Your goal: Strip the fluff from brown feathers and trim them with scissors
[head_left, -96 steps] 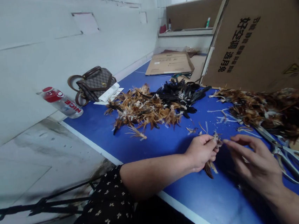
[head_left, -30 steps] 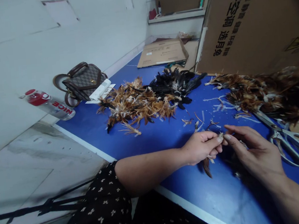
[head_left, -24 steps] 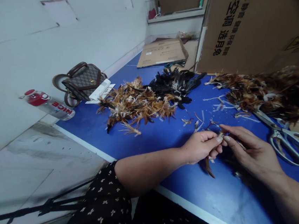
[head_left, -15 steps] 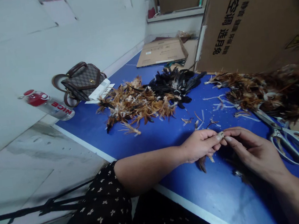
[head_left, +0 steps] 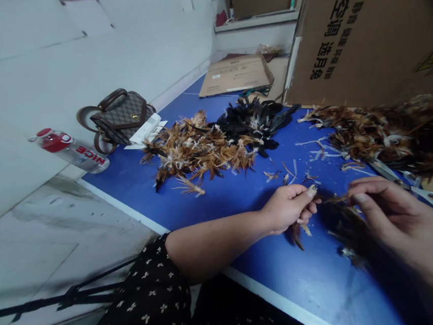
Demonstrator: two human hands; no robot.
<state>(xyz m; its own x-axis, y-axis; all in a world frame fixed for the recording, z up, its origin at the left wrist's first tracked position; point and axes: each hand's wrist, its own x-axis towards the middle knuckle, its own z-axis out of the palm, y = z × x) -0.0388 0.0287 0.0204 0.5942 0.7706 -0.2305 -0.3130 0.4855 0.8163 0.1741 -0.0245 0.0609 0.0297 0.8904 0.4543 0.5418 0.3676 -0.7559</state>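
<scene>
Currently your left hand [head_left: 290, 207] pinches small feather bundle [head_left: 296, 230] low over blue tabletop [head_left: 243, 201]; right hand [head_left: 393, 212] fingers nip one dark feather [head_left: 335, 199]. Risks: loose pinch drops bundle; hard pull snaps quill; scissors [head_left: 430, 195] beside right hand could snag.

Even, diffuse daylight; soft shadow under the right hand [head_left: 402, 221], which is motion-blurred; wide-angle bending and dark vignetting at right corners.
</scene>
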